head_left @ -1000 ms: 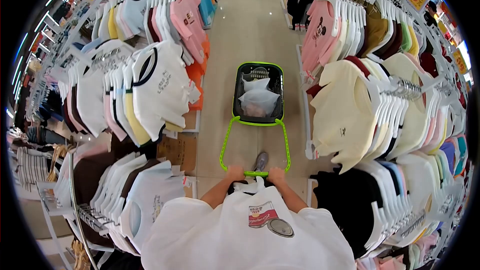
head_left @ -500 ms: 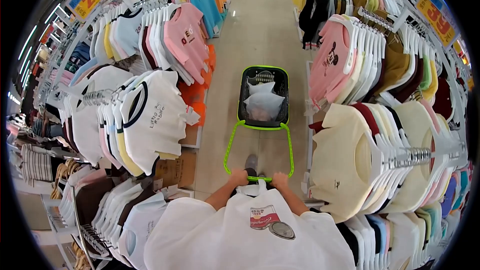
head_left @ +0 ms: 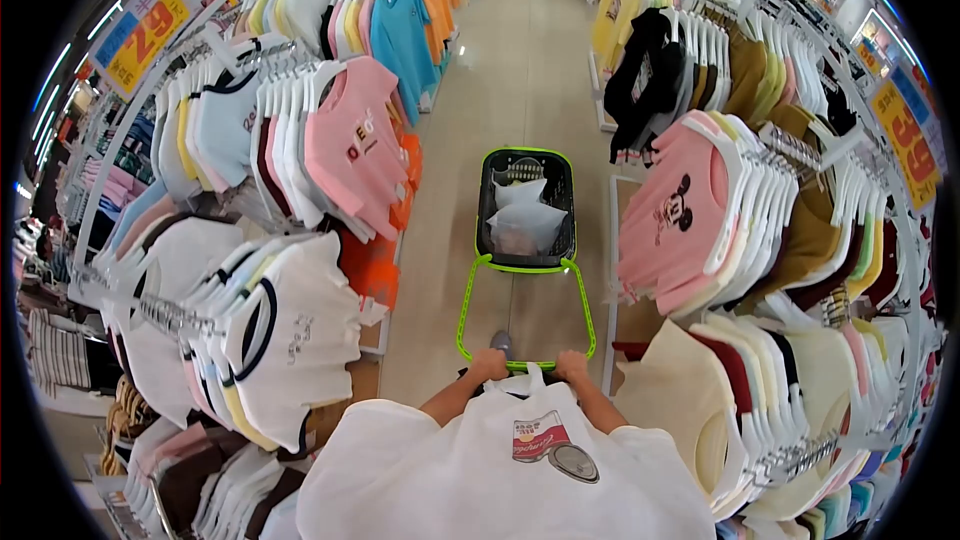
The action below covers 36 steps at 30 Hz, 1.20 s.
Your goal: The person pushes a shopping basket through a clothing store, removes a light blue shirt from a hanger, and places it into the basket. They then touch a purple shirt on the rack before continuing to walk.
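Note:
A black shopping basket [head_left: 484,190] with a lime-green rim sits on the aisle floor ahead of me. Its green pull handle [head_left: 461,315] reaches back toward my body. My left hand [head_left: 488,365] is closed around the near bar of the handle, and my right hand [head_left: 571,365] grips the same bar a little farther right. Inside the basket lie translucent plastic-wrapped packages [head_left: 527,224], whose contents I cannot make out. A white top [head_left: 430,470] with a red can print fills the view below my hands, and a white strip of it rises between them.
Clothing racks line both sides. A pink shirt [head_left: 352,140] and white shirts [head_left: 300,330] hang on the left; a pink mouse-print shirt [head_left: 672,210] and cream tops [head_left: 680,400] on the right. The tiled aisle [head_left: 510,60] runs straight ahead between them. A shoe [head_left: 502,342] shows beneath the handle.
The racks on both sides have slid nearer and lower in view as I move forward along the aisle. The basket stays ahead of me, with both hands still on its handle.

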Motion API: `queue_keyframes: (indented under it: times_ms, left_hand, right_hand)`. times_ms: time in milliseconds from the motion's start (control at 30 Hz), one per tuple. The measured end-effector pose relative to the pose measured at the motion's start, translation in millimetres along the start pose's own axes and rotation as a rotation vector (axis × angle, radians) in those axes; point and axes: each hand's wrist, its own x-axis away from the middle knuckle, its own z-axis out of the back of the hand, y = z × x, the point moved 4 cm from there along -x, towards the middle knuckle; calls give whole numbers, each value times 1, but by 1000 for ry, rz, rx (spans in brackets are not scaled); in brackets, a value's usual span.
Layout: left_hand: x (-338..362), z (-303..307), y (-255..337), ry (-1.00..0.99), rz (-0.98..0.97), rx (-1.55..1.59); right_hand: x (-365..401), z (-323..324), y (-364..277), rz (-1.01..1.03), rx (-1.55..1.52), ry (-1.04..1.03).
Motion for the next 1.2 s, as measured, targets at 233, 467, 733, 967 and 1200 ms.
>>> queue_keyframes:
  times_ms: [233,467,733,967,1200]
  left_hand:
    - [-75,68,-26,104,13,34]
    - [-149,110,-37,91,-26,-27]
    - [-245,195,-55,58,99,13]
    - [-324,300,-60,131,92,-47]
    - [-376,355,-58,201,87,-46]
  right_hand:
    - [-78,76,-1,21,7,103]
    - [-142,125,10,-9,-26,48]
    - [-248,208,29,87,-33,-15]
    - [-334,298,50,142,-94,35]
    - [-404,345,66,138,-32,-153]
